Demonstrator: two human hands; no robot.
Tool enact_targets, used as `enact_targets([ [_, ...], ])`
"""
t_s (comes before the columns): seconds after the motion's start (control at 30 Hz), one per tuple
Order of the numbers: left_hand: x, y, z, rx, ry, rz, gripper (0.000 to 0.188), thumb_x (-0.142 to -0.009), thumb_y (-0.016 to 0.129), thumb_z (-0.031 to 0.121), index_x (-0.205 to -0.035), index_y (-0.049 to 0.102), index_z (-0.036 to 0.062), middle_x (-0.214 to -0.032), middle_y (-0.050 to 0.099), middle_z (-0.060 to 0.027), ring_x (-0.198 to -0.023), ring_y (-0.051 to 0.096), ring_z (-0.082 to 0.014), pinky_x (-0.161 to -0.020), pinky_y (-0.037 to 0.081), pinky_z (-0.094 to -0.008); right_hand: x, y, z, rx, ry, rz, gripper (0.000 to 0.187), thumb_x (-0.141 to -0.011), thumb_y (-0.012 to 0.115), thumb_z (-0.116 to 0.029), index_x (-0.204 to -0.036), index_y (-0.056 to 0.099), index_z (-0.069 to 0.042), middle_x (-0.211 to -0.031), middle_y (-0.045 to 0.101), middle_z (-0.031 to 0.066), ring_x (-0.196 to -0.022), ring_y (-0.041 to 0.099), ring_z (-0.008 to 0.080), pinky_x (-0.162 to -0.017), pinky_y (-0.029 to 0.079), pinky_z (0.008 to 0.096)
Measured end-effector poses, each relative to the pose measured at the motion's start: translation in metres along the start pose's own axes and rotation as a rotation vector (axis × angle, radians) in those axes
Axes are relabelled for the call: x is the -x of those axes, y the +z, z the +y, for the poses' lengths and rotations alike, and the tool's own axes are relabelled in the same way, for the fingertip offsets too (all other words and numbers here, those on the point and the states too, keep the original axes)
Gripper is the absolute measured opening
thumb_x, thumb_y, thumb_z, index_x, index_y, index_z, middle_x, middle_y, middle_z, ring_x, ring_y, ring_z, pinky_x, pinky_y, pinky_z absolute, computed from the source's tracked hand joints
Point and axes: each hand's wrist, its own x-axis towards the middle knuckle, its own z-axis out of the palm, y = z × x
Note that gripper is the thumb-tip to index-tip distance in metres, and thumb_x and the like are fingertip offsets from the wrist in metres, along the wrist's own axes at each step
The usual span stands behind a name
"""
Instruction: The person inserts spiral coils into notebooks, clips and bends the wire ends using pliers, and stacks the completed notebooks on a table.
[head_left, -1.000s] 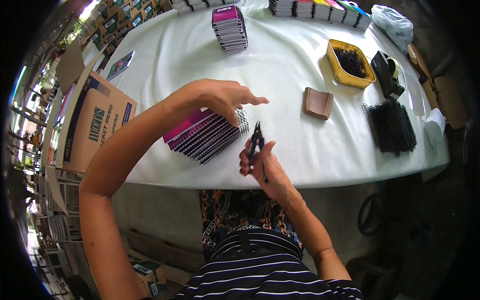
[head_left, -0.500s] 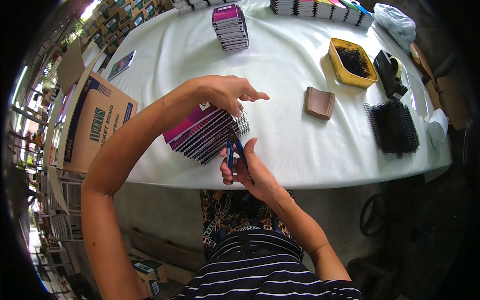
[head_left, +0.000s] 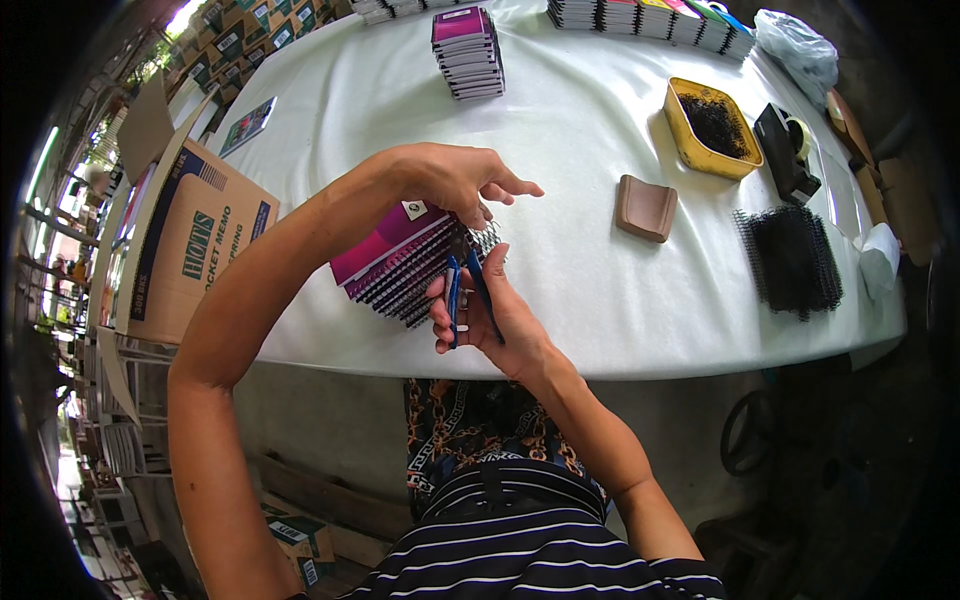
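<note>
Purple-covered spiral notebooks [head_left: 385, 250] lie fanned in an overlapping stack near the table's front edge, their black coils toward me. My left hand [head_left: 455, 183] bends over the far right end of the stack. Its index finger points out to the right, while the lower fingers close at the coil ends; their exact hold is partly hidden. In my right hand [head_left: 505, 320] are blue-handled cutting pliers [head_left: 454, 300], handles spread apart. The dark jaws reach up to the coil ends just below my left fingers.
A cardboard box [head_left: 200, 250] stands at the left. Another purple notebook stack [head_left: 468, 55] is at the back. Toward the right are a brown block [head_left: 646, 208], a yellow tub [head_left: 752, 168] of black bits, a tape dispenser [head_left: 785, 155] and a pile of black coils [head_left: 790, 262].
The pliers and my right hand have shifted slightly up and left, closer to the coil ends. My left hand stays over the stack. The whole view has shifted slightly.
</note>
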Motion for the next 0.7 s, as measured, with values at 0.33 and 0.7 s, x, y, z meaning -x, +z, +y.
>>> enact_targets([
  [0.33, -0.005, 0.001, 0.003, -0.006, 0.023, -0.009, 0.081, -0.072, 0.063, -0.009, -0.147, 0.042, 0.0141, -0.131, 0.056, -0.0287, -0.132, 0.049, -0.0326, -0.097, 0.050, -0.0360, -0.008, -0.017, 0.008, -0.362, 0.104, -0.203, 0.078, -0.089, 0.023, -0.077, -0.091, 0.054, -0.006, -0.062, 0.040, 0.0005, -0.054, 0.038, 0.0137, -0.051, 0.034, 0.0292],
  [0.7, -0.003, -0.001, 0.002, 0.139, -0.054, -0.038, 0.076, -0.077, 0.059, -0.009, -0.147, 0.042, 0.0135, -0.134, 0.053, -0.0299, -0.133, 0.047, -0.0314, -0.098, 0.047, -0.0351, 0.001, -0.002, 0.009, -0.140, -0.002, 0.059, 0.082, -0.091, 0.019, -0.076, -0.097, 0.056, -0.004, -0.075, 0.055, 0.0065, -0.063, 0.052, 0.0181, -0.063, 0.048, 0.0339],
])
